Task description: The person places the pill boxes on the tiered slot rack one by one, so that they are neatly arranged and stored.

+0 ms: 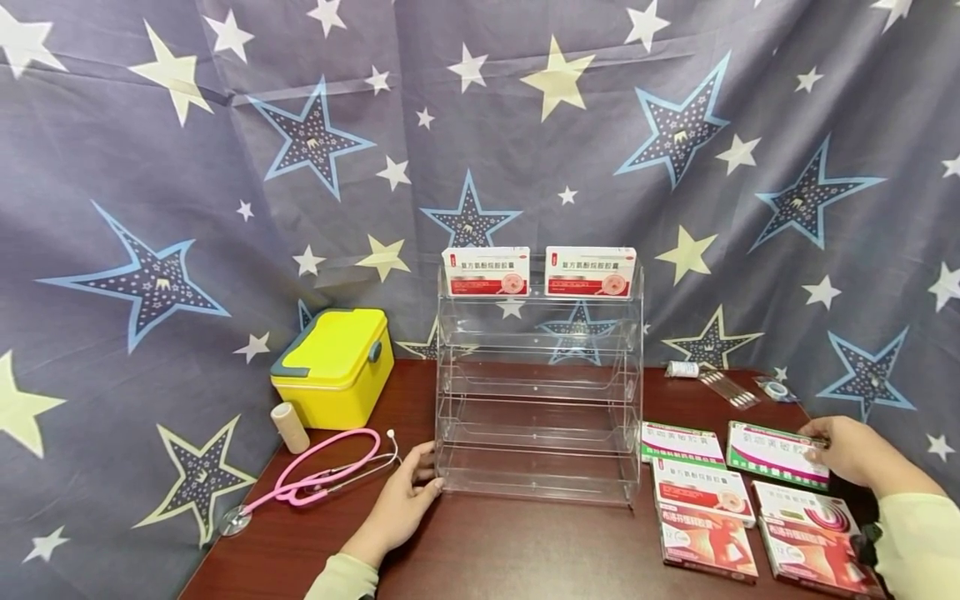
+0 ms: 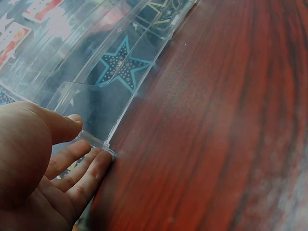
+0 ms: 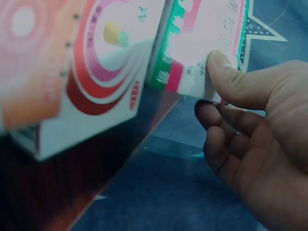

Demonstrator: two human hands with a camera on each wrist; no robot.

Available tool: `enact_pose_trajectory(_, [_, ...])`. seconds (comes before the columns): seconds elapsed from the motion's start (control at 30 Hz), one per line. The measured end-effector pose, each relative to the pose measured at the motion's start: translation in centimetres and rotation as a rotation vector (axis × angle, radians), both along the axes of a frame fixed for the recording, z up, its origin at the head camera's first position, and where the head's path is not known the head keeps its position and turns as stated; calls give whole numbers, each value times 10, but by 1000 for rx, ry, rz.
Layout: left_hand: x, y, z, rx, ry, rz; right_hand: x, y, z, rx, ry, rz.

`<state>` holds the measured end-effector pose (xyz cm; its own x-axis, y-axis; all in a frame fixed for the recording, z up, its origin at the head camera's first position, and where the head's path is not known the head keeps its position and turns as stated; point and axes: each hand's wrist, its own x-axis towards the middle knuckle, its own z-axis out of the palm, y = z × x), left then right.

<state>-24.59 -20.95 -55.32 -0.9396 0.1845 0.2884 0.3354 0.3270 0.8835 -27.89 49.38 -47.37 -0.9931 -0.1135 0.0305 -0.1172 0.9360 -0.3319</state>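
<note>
The green-and-pink medicine box (image 1: 776,452) lies flat near the table's right edge, long axis running left to right, its right end pinched between thumb and fingers of the right hand (image 1: 843,450). Other medicine boxes (image 1: 705,517) lie nearer, just beside it. Across the table (image 1: 487,550), the left hand (image 1: 401,504), fingers straight, touches the clear acrylic rack (image 1: 538,400) at its lower left corner; the rack lies left of the held box.

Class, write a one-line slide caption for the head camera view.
Left hand steadies a clear acrylic rack while the right hand pinches a green-edged medicine box on the wooden table.
</note>
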Motion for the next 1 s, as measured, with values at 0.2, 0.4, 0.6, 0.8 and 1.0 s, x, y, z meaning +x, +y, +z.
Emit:
enact_pose_trajectory(0.2, [1, 0, 0, -16, 18, -2, 9, -12, 32, -2, 168, -25])
enact_pose_trajectory(0.4, [2, 1, 3, -4, -40, 8, 20, -46, 93, -84, 450, -146])
enact_pose_trajectory(0.6, [1, 1, 3, 6, -48, 12, 33, -111, 159, -302, 702, -229])
enact_pose_trajectory(0.8, [1, 0, 1, 16, -29, 1, 21, -186, 199, -502, 784, -18])
enact_pose_trajectory(1.0, [2, 1, 2, 20, -4, -14, -10, -258, 208, -451, 730, 160])
